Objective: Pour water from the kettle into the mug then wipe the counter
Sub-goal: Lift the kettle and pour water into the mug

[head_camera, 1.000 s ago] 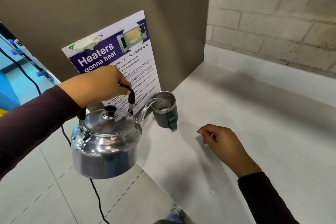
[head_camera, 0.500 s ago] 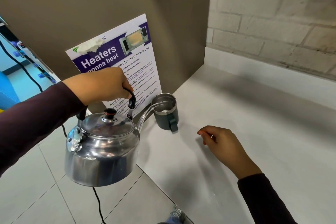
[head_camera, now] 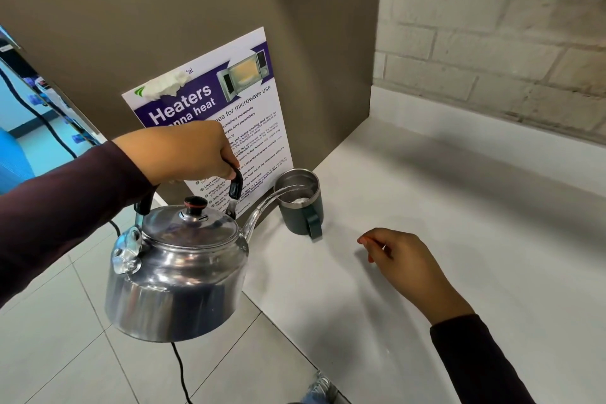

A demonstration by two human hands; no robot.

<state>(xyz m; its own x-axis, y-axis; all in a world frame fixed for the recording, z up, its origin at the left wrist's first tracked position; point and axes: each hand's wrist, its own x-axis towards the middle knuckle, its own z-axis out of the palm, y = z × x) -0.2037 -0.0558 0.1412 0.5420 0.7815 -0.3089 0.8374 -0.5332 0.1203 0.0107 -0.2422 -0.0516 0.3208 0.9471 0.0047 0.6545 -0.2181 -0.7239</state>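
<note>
- The left hand has its fingers closed around the black handle of the kettle, holding it in the air off the near left edge of the desk, above the tiled floor.
- Compared with a second ago, the kettle sits lower and is tipped further toward the mug; its rear end has dropped and its spout reaches up over the mug's rim.
- The spout tip now lies over the mug's open mouth, and a pale glint shows inside the mug; I judge that water is going in, though the stream itself is too thin to make out.
- The mug stands upright at the far left of the desk, just in front of the microwave poster, with its handle turned toward the near side.
- The right hand rests on the desk to the right of the mug, well apart from it, fingers loosely curled and holding nothing; it has barely moved.
- The pour is under way, so the first half of the task looks nearly met; how full the mug is cannot be told.
- No cloth is in view, so the wiping step has yet to start.
- A dark cable trails across the floor below the kettle.
</note>
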